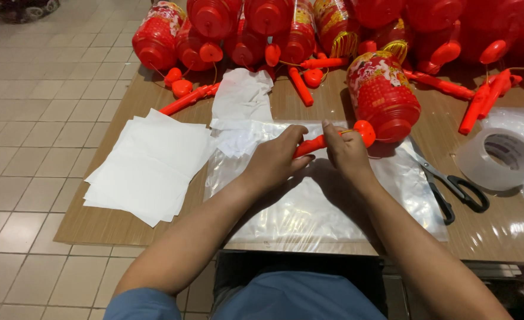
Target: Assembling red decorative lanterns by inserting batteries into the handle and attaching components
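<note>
My left hand and my right hand both grip an orange plastic handle stick over a clear plastic bag lying flat on the wooden table. The stick ends in a round orange knob, which sits beside a red lantern with gold and white patterns lying on its side just behind my right hand. A thin cord runs from the stick's end toward the lantern.
A stack of white paper sheets lies at left, crumpled white paper behind it. Several red lanterns and loose orange sticks crowd the far edge. Black-handled scissors and a tape roll sit at right. Tiled floor lies left.
</note>
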